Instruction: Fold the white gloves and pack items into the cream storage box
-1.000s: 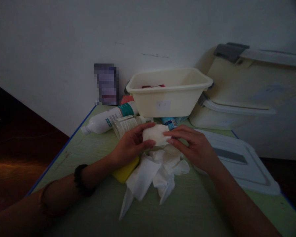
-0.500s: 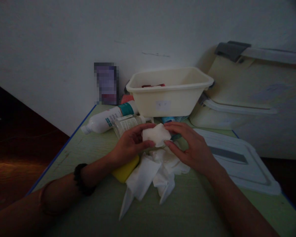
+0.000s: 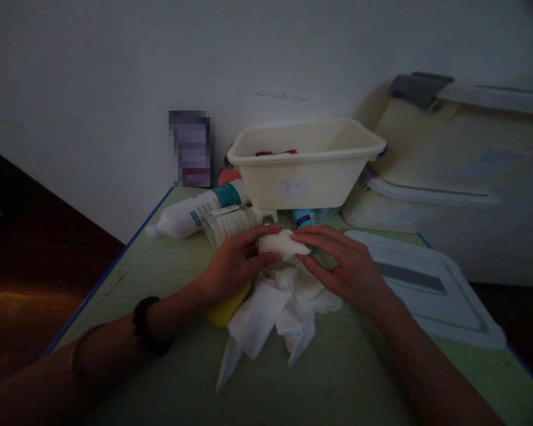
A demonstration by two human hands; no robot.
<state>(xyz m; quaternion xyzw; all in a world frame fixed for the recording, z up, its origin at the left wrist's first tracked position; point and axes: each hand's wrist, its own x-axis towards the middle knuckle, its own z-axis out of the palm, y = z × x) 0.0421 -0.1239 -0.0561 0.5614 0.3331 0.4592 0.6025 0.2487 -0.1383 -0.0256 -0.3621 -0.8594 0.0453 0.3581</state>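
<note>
A small folded white tissue pad [image 3: 281, 242] is held between both hands above the green table [image 3: 160, 278]. My left hand [image 3: 235, 263] pinches its left end with thumb and fingers. My right hand [image 3: 342, 266] grips its right end, fingers curled over the top. Below them lies a heap of crumpled white tissues [image 3: 284, 313], and a yellow object [image 3: 226, 307] shows under my left wrist.
A cream plastic tub [image 3: 306, 168] stands by the wall. A white bottle [image 3: 190, 216] and a clear bottle [image 3: 231, 222] lie on their sides before it. A flat lid [image 3: 426, 290] lies at right, with a large container [image 3: 453, 171] behind.
The tissue pad has been pressed flatter and narrower between the hands. My right fingers have closed further over its right end.
</note>
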